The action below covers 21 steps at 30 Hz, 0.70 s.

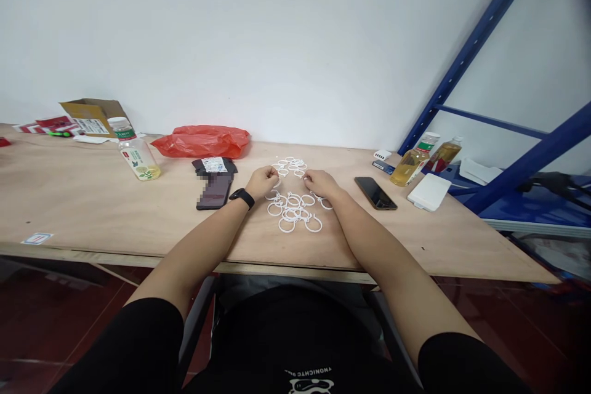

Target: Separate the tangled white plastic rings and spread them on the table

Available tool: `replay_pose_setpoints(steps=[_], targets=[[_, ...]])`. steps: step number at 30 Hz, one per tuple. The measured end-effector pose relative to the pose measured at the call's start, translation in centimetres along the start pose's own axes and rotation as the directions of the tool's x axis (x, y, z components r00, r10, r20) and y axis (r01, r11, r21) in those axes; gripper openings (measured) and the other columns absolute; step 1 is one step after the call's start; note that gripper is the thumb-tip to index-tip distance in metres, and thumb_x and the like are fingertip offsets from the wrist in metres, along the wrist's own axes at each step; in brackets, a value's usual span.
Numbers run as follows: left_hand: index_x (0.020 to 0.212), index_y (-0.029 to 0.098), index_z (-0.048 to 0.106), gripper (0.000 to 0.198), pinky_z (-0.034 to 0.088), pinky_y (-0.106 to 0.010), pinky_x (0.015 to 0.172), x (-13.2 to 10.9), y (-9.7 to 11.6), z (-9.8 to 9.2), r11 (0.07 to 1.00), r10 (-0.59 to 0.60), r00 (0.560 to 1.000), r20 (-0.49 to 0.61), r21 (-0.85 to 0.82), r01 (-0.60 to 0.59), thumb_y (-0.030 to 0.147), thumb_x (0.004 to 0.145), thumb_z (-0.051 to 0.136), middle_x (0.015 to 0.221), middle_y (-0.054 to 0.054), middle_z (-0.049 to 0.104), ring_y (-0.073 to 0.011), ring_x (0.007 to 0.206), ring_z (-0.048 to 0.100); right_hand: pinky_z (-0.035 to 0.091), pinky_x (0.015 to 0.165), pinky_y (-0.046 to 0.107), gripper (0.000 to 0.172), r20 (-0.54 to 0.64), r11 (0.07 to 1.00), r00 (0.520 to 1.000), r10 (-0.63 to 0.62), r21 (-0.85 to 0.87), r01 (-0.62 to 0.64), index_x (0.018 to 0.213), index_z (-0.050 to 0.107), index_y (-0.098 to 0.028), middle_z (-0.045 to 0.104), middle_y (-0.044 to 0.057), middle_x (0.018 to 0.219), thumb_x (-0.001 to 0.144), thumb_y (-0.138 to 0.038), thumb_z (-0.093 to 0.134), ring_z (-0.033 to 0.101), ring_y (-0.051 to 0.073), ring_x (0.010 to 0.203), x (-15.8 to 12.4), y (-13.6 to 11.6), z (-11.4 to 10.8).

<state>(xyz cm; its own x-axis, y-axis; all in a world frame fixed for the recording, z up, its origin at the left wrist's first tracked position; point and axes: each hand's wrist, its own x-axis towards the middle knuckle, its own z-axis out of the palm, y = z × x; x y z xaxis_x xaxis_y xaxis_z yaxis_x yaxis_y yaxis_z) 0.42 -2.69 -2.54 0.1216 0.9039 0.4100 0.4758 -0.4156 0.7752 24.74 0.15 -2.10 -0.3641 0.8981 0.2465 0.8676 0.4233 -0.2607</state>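
Several white plastic rings [295, 209] lie in a linked cluster on the plywood table [92, 197], and a second small heap of white rings [290, 166] sits farther back. My left hand [261, 182], with a black band on its wrist, is curled closed over a white ring at the cluster's far left. My right hand [321, 183] is closed too, pinching a white ring at the cluster's far right. Both hands rest on the table, a few centimetres apart.
A black phone [375, 192], a white box [429, 191] and two yellow-liquid bottles [414, 160] lie to the right. A dark wallet [215, 189], a drink bottle [135, 158], a red bag [203, 141] and a cardboard box [92, 116] are to the left. A blue rack [521, 166] stands right.
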Motion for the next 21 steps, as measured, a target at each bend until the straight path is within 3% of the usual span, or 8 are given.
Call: replay_pose_setpoints(steps=[6,10,17,21], targets=[[0.072,0.015,0.064,0.02,0.043,-0.026,0.06,0.0,0.2,-0.1,1.0,-0.02,1.0,0.01,0.01,0.02,0.026,0.074,0.048,0.065,-0.001,0.064,-0.0147,0.062,0.056,0.042,0.07,0.023,0.022,-0.183,0.976,0.979,0.09,0.212,-0.05,0.09,0.072,-0.022,0.073,0.002,0.081,0.084,-0.02,0.05,0.063,0.017,0.077,0.1,0.6,-0.1],[0.071,0.015,0.065,0.022,0.044,-0.026,0.062,0.0,0.4,-0.1,0.999,-0.026,1.0,0.009,0.033,0.026,0.027,0.073,0.047,0.067,-0.002,0.066,-0.0157,0.064,0.057,0.042,0.066,0.023,0.022,-0.193,0.957,0.975,0.111,0.286,-0.052,0.087,0.072,-0.02,0.07,0.0,0.072,0.08,-0.02,0.052,0.061,0.015,0.069,0.1,0.9,0.0],[0.073,0.015,0.068,0.027,0.044,-0.026,0.061,0.2,0.1,-0.1,0.998,0.009,0.999,0.05,0.065,-0.012,0.018,0.07,0.041,0.061,-0.001,0.062,-0.0143,0.058,0.054,0.042,0.071,0.024,0.023,-0.211,0.967,0.969,0.13,0.241,-0.077,0.078,0.072,-0.02,0.072,0.002,0.078,0.079,-0.019,0.049,0.062,0.017,0.078,0.2,1.3,-0.2],[0.086,0.014,0.073,0.035,0.047,-0.026,0.066,0.0,-0.2,0.1,0.998,0.03,0.996,0.079,0.05,-0.034,0.018,0.072,0.041,0.068,-0.002,0.066,-0.0151,0.063,0.057,0.04,0.071,0.025,0.028,-0.22,0.979,0.963,0.156,0.167,-0.12,0.073,0.072,-0.021,0.073,0.004,0.079,0.08,-0.018,0.045,0.062,0.018,0.079,0.3,1.4,-0.7]])
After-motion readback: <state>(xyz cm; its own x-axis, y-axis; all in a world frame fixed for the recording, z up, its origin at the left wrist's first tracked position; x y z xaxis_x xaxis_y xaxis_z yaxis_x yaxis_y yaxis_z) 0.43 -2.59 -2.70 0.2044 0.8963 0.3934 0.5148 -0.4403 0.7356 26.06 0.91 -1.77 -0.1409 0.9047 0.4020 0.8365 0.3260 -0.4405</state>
